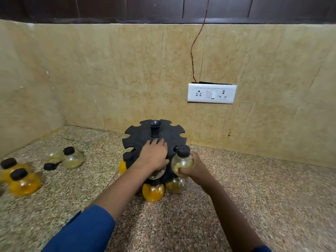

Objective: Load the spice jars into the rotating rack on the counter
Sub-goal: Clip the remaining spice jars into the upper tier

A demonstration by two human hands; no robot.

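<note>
1. Two hands are at a black round plastic rack (154, 137), which stands in the middle of the speckled stone counter (236, 197).
2. The left hand (154, 155) lies flat on top of the rack. Its fingers are straight and hold nothing.
3. The right hand (192, 170) is wrapped tight round a round clear jar with a black cap (182, 161) and pale yellow bits inside.
4. That jar is upright, right at the rack's edge at about 4 o'clock.
5. Low on the rack at 6 o'clock sits a bright orange jar (153, 191). A green-yellow jar (175, 184) is just beside it at 5 o'clock.
6. Another orange jar with a black cap (122, 166) sits in the rack at 8 o'clock.
7. Well apart from the rack, at 9 o'clock on the counter, are two big orange jars (24, 184) and two pale jars (72, 159).
8. At 1 o'clock a white switch plate (211, 93) is on the tan wall.
</note>
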